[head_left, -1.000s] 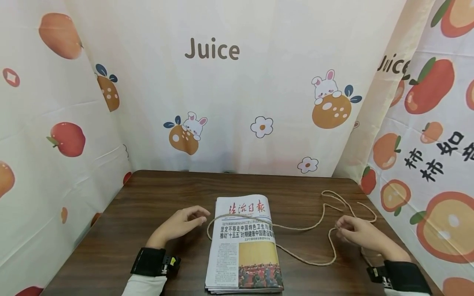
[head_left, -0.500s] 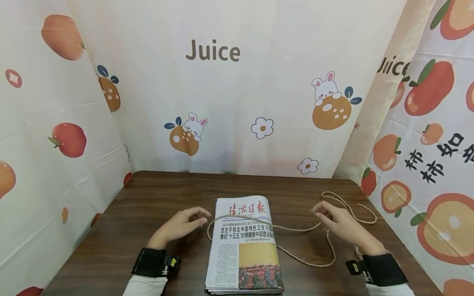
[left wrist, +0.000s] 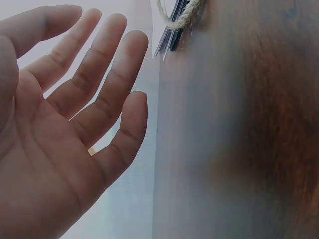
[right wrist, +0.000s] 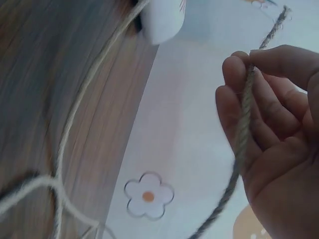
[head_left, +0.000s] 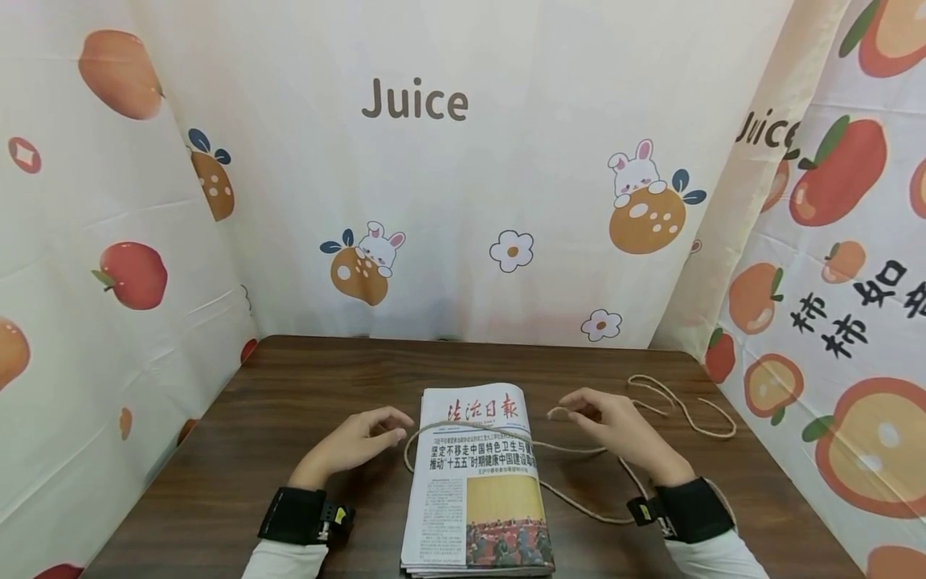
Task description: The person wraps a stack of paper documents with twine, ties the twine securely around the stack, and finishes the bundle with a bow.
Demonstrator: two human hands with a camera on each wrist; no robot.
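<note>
A folded stack of newspapers [head_left: 448, 498] lies on the table, with a beige rope [head_left: 579, 508] looped across its upper part and round its left edge. My right hand [head_left: 615, 426] is raised just right of the stack; in the right wrist view the hand [right wrist: 284, 124] pinches the rope [right wrist: 242, 124] near its frayed end between thumb and fingertips. Left of the stack, my left hand [head_left: 353, 444] hovers with relaxed fingers and holds nothing. The left wrist view shows that palm [left wrist: 50, 144] and its spread fingers, with a bit of rope [left wrist: 184, 19] at the paper's edge.
More rope [head_left: 683, 406] lies in loose bends at the right rear of the brown wooden table [head_left: 325, 370]. Printed curtains [head_left: 448, 177] with fruit, rabbits and flowers hang behind the table and along both sides.
My right hand has moved left from the table's right side to near the stack, bringing the rope's end with it. The left hand has barely moved.
</note>
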